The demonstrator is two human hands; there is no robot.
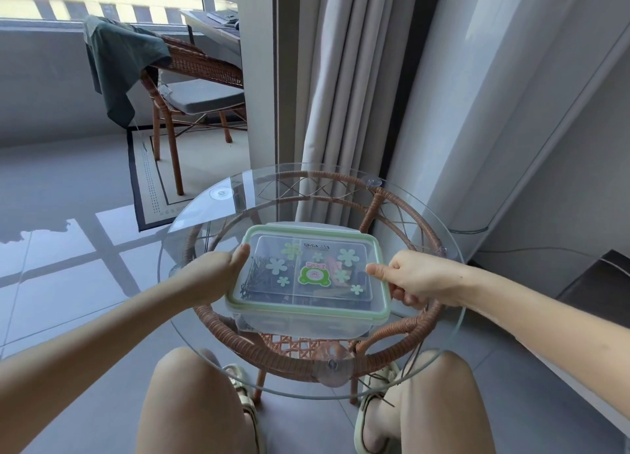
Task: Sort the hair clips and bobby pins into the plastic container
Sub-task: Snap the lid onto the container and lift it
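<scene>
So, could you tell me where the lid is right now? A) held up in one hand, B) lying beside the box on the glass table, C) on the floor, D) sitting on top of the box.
D: the lid covers the box, with the left hand and right hand at its ends.

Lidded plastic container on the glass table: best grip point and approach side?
Grip the plastic container at its two short ends, one hand from each side, just under the green-rimmed lid. It sits flat on the glass table and is wide, so its long span suits two hands. The left hand and right hand already sit at those ends.
</scene>
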